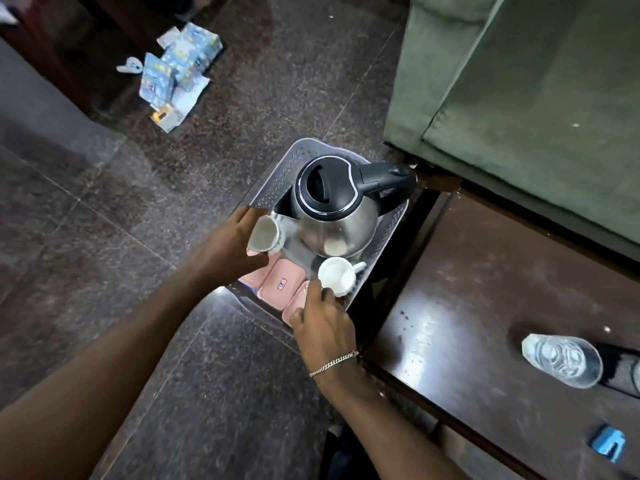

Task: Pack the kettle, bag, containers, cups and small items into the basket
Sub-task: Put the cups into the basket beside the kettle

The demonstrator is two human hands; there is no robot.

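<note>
At frame centre: one grey basket, one steel kettle, two white cups and three pink containers. At lower right, one clear bottle. Two hands.

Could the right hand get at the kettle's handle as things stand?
Probably yes. The right hand rests by a white cup, seemingly not gripping it, and the kettle handle juts out uncovered at the basket's far right.
</note>
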